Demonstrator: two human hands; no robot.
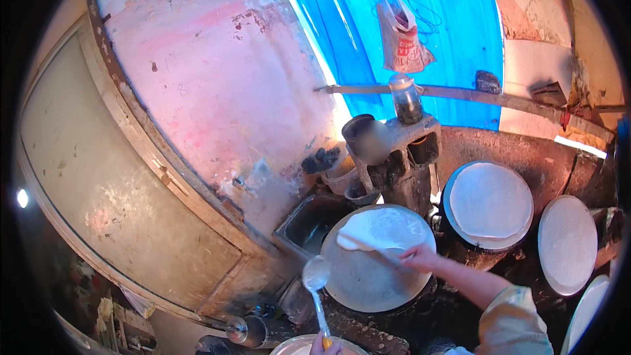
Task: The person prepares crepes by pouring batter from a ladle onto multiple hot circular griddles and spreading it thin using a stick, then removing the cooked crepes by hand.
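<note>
A wide round griddle (368, 289) sits in the middle, with white batter (388, 225) spread over its far part. My right hand (419, 258) is closed around a thin spreader (381, 248) whose far end reaches the batter. The spreader's exact shape is hard to make out. At the lower edge my left hand (326, 347), only partly in view, grips a metal ladle (317, 275) by its handle. The ladle's whitish bowl is raised beside the griddle's left rim. Below the ladle stands a pale round vessel (289, 347), cut off by the frame edge.
Behind the griddle rise a sooty stand (420, 128) and a glass jar (407, 100). A dark basin (309, 223) adjoins its left. White round sheets lie on a second round plate (493, 200) and a third one (568, 245) at right. A bag (406, 43) hangs behind.
</note>
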